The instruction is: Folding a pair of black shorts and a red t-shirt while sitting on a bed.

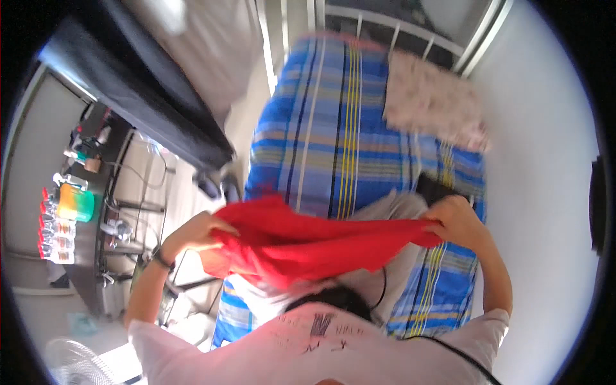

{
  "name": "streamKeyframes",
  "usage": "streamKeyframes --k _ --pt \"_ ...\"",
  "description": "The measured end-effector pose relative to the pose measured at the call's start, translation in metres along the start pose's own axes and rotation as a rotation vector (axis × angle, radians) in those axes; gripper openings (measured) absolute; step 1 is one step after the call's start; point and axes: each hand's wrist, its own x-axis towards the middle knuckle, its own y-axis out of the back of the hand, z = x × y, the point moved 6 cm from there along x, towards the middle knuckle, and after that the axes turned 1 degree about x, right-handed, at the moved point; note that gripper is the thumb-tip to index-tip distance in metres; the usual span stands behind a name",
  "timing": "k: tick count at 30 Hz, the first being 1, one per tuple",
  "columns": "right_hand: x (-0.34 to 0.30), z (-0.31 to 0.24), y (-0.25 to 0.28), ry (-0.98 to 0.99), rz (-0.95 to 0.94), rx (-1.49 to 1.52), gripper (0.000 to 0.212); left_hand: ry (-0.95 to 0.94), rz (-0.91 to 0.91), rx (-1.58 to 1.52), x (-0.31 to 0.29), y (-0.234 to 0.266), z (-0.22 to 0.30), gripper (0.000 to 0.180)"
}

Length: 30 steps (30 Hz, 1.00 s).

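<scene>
A red cloth garment [308, 240] is stretched between my two hands above my lap; its exact kind does not show. My left hand [196, 234] grips its left end, thumb over the fabric. At the other end, my right hand [454, 221] pinches a bunched corner. The cloth sags a little in the middle and hangs in loose folds on the left. Beneath it are my legs in light grey trousers [401, 256], on a bed with a blue plaid sheet [308, 141].
A patterned pillow [433, 99] lies at the bed's far right, by a white wall [539, 160]. Next to my right hand is a dark flat object [443, 189]. At left stand a dark desk [86, 269] with several bottles [58, 234], and hanging dark clothing [154, 83].
</scene>
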Motion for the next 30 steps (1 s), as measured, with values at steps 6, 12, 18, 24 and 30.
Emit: streamKeyframes --k 6,12,18,24,30 --pt "0.123 0.055 0.186 -0.079 0.664 -0.532 0.029 0.322 0.556 0.268 0.104 0.18 -0.08 0.03" --pt "0.046 0.037 0.332 -0.228 1.065 -0.381 0.04 -0.014 1.393 0.125 0.066 0.312 -0.02 0.029" --pt "0.009 0.077 0.259 -0.132 0.91 -0.19 0.039 -0.174 1.312 0.155 0.071 0.269 -0.035 0.028" --pt "0.025 0.116 0.069 -0.117 0.467 -0.316 0.033 -0.141 0.857 0.295 0.092 0.139 -0.142 0.027" --pt "0.024 0.179 -0.084 -0.19 0.119 -0.476 0.017 0.353 0.267 0.487 0.112 -0.027 -0.187 0.036"
